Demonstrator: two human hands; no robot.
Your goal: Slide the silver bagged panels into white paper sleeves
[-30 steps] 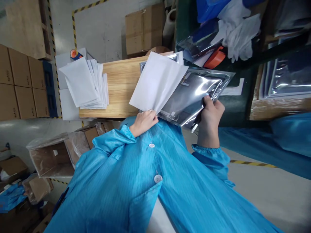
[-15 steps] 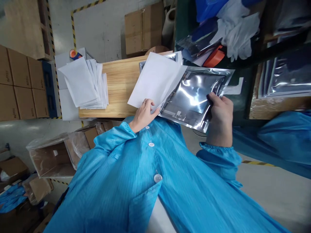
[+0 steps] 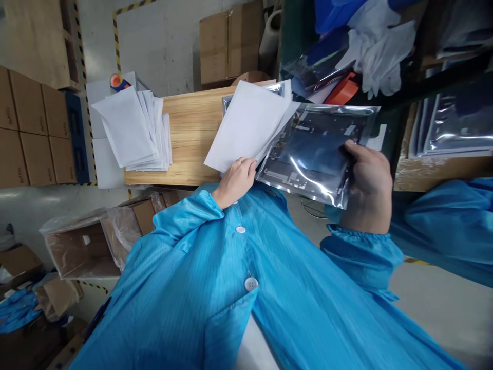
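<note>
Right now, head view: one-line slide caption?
Left hand at white sheets, right hand holding a shiny bagged panel, a white stack on the wooden tabletop.

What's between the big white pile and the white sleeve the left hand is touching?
In the head view, a stretch of wood-grain tabletop shows between the white pile and the white sleeve at the left hand.

floor (image 3: 165, 51): grey, striped tape (image 3: 117, 46) (yellow and black) | table (image 3: 188, 139): wood-grained | left: stacked cartons (image 3: 29, 108), blue pallet (image 3: 79, 149)
</note>
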